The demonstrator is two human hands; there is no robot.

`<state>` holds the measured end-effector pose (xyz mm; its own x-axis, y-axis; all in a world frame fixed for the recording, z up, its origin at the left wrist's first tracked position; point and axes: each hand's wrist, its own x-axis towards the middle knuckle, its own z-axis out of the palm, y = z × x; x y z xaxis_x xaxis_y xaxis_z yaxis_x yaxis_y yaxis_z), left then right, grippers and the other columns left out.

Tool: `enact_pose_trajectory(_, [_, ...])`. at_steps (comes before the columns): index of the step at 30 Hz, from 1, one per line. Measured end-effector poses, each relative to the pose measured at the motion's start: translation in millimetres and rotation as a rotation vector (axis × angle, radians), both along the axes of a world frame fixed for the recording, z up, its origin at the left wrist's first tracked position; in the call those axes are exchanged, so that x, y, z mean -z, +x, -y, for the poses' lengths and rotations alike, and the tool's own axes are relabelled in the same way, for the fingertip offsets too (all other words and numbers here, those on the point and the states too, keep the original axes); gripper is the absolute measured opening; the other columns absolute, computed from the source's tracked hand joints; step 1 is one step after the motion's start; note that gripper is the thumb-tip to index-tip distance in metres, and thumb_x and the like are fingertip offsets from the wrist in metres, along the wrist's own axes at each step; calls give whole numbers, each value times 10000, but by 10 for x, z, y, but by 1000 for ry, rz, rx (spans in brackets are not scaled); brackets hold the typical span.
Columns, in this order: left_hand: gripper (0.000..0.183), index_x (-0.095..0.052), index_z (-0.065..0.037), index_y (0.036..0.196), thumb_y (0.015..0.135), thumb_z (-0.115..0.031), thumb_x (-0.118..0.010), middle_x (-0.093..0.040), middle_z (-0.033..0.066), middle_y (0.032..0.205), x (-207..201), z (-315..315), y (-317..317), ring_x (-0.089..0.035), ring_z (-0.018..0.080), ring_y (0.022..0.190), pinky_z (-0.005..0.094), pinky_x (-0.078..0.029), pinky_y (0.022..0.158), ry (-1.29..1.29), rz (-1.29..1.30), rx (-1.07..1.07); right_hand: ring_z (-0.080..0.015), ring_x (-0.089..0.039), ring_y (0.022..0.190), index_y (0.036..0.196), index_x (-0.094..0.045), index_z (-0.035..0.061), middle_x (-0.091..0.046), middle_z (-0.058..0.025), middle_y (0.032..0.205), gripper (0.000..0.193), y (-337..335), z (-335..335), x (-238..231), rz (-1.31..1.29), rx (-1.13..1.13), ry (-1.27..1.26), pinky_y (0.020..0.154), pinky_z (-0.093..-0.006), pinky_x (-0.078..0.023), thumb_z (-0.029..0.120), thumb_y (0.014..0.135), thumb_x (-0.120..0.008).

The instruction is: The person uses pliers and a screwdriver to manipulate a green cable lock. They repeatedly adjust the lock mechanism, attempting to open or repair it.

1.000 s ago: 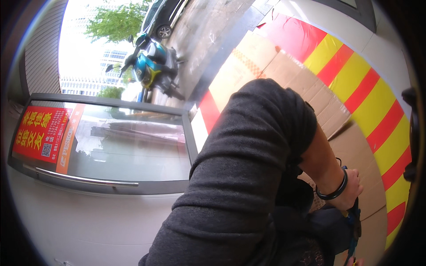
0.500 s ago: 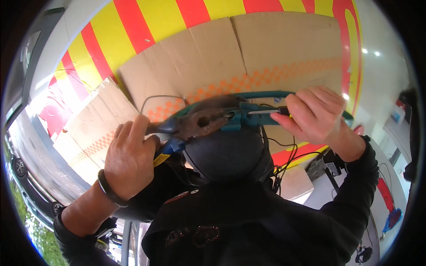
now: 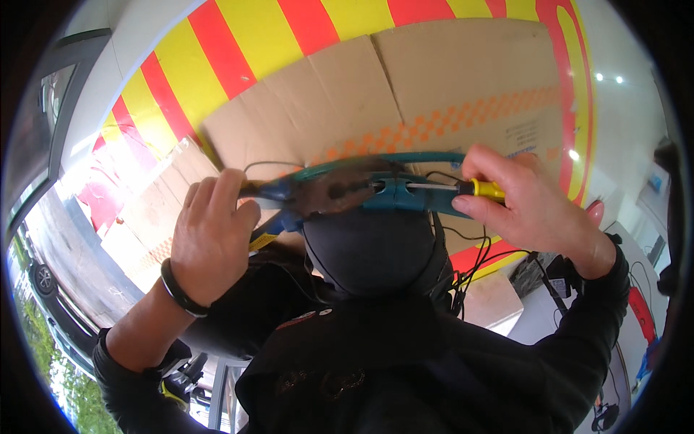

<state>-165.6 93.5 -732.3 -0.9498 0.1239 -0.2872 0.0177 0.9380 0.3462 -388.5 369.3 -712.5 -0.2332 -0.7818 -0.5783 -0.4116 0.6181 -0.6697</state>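
Observation:
A pair of pliers (image 3: pixel 318 194) with worn brown metal jaws and blue-and-yellow handles is in my left hand (image 3: pixel 208 253). My left fingers wrap round the handles, and the jaws meet the left side of a teal piece (image 3: pixel 396 197). The piece has a long curved teal band behind it; I cannot tell what it belongs to. My right hand (image 3: pixel 531 202) is closed on a screwdriver (image 3: pixel 489 190) with a yellow and black handle, pinched between thumb and fingers. Its thin shaft points left and its tip reaches the teal piece.
Flattened cardboard (image 3: pixel 311 101) with an orange checked strip lies beyond my hands, over a red-and-yellow striped surface (image 3: pixel 246 32). Below the teal piece is a black rounded form (image 3: pixel 372 249). Thin black cables (image 3: pixel 470 275) hang at the right, near a red object (image 3: pixel 640 312).
My right hand has shifted its hold and moved slightly outward, so more of the yellow screwdriver handle shows. My left hand keeps its hold on the pliers. The whole view has shifted a little.

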Motion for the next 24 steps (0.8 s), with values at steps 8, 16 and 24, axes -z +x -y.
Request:
enact_pose_trajectory(8, [181, -608, 37, 923, 756, 106, -592, -589, 172, 1064, 379, 663, 538, -634, 353, 810, 351, -512, 726, 466, 230, -571, -212, -499, 609, 942, -534, 17, -519, -116, 720, 229, -219, 527, -13, -363, -118, -201, 580, -312, -411, 136, 886, -721])
enact_pose_trajectory(16, [385, -659, -28, 1134, 768, -124, -729, -589, 266, 1140, 1689, 1418, 2217, -621, 422, 1037, 478, -517, 906, 223, 367, -1061, -155, -519, 622, 934, -568, 40, -548, -58, 742, 222, 163, 1397, -176, -338, -200, -437, 576, -276, -413, 108, 849, -761])
enact_pose_trajectory(24, [474, -598, -29, 1330, 868, -101, -677, -581, 198, 1387, 841, 1451, 1877, -541, 320, 1316, 418, -407, 1109, 610, -394, -895, -238, -575, 571, 916, -589, 43, -583, -91, 718, 262, 815, 2113, -326, -432, -465, -532, 534, -307, -425, 89, 781, -808])
